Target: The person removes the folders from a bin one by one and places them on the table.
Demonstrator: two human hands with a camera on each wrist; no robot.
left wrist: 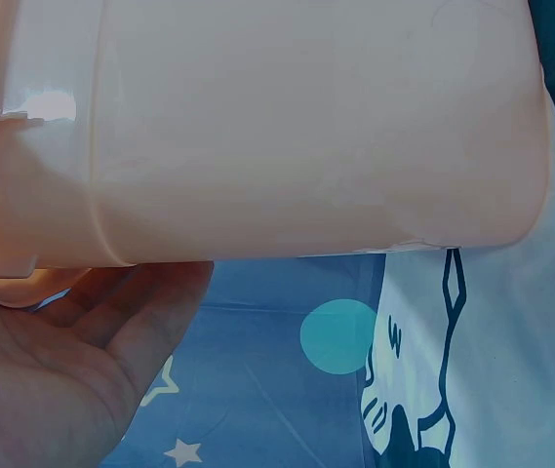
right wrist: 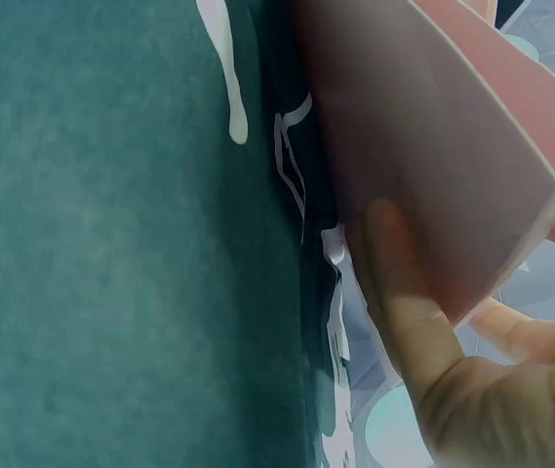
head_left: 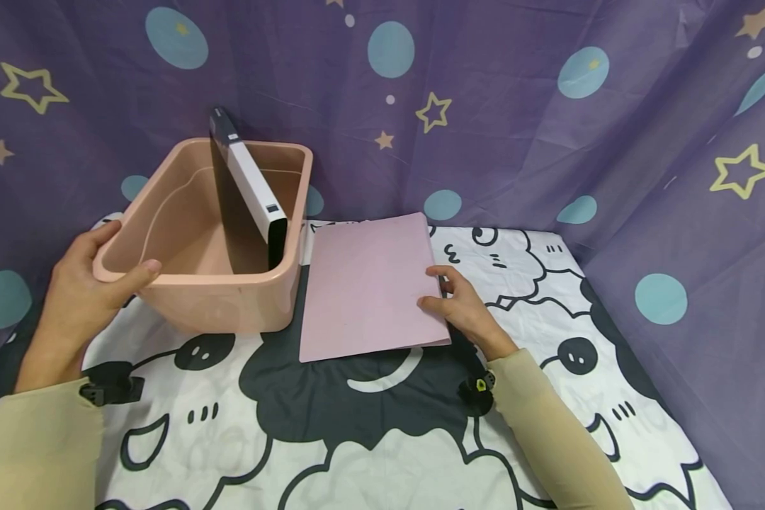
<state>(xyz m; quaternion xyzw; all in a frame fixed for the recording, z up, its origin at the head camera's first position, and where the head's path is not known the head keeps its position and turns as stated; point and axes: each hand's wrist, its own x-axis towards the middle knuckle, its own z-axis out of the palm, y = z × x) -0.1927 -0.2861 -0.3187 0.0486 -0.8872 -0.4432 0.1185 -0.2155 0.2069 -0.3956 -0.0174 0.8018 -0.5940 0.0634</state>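
Note:
A pink plastic bin (head_left: pixel 229 306) stands at the left in the head view, with my left hand (head_left: pixel 89 287) gripping its near left rim. The thumb lies over the rim; in the left wrist view the fingers (left wrist: pixel 150 312) reach along the bin's outer wall (left wrist: pixel 306 127). Inside the bin a binder with a white spine (head_left: pixel 255 184) leans upright, its top sticking out. To the right of the bin is a pale pink folder (head_left: pixel 370 283). My right hand (head_left: pixel 465 308) pinches its right edge, and the right wrist view shows the folder's layers (right wrist: pixel 423 146) slightly apart.
A white and black cartoon-print cloth (head_left: pixel 217 453) covers the surface. Behind it and along the right side hangs a purple curtain (head_left: pixel 497 142) with stars and blue dots. Dark wrist cameras (head_left: pixel 111 382) sit at both sleeves.

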